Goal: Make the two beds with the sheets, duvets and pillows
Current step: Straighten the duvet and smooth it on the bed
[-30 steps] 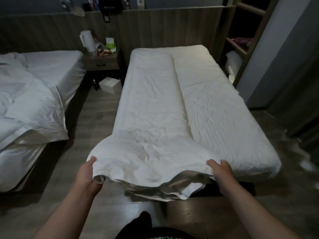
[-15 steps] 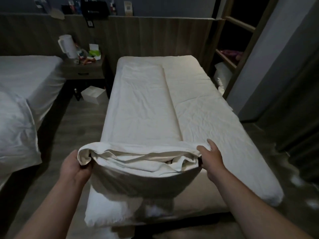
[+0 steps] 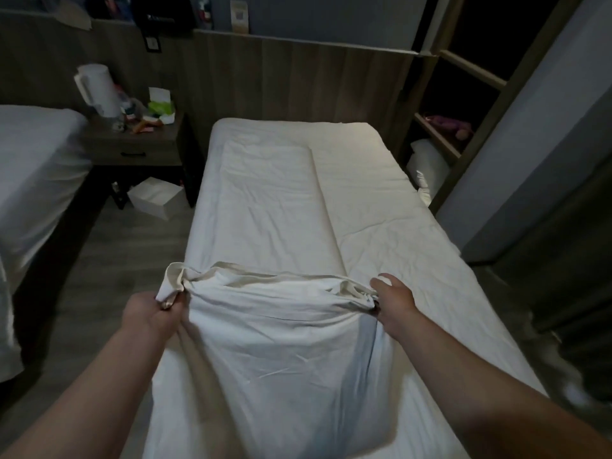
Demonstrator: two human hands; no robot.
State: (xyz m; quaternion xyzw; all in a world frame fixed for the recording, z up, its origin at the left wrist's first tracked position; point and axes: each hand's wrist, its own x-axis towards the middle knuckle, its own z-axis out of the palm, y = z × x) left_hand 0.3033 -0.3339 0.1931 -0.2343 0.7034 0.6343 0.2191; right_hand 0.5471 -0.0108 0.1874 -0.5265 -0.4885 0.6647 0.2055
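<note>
A white duvet (image 3: 271, 207) lies folded lengthwise along the left half of the right-hand bed (image 3: 390, 207), whose mattress is covered by a white sheet. The duvet's near end is lifted and folded back toward the headboard. My left hand (image 3: 149, 309) grips the bunched left corner of that fold. My right hand (image 3: 394, 303) grips the right corner, thumb raised. A white pillow (image 3: 427, 167) stands on the floor at the bed's far right side. The second bed (image 3: 36, 167), in white linen, lies at the left edge.
A wooden nightstand (image 3: 132, 140) with a white kettle (image 3: 96, 91) and small clutter stands between the beds. A white box (image 3: 155, 197) sits on the floor beside it. Open wooden shelves (image 3: 443, 137) rise at the right. Wood-look floor (image 3: 109, 260) runs between the beds.
Both hands have carried the duvet's near end up and forward over the bed, folding it back toward the headboard. The view has moved closer over the foot of the bed.
</note>
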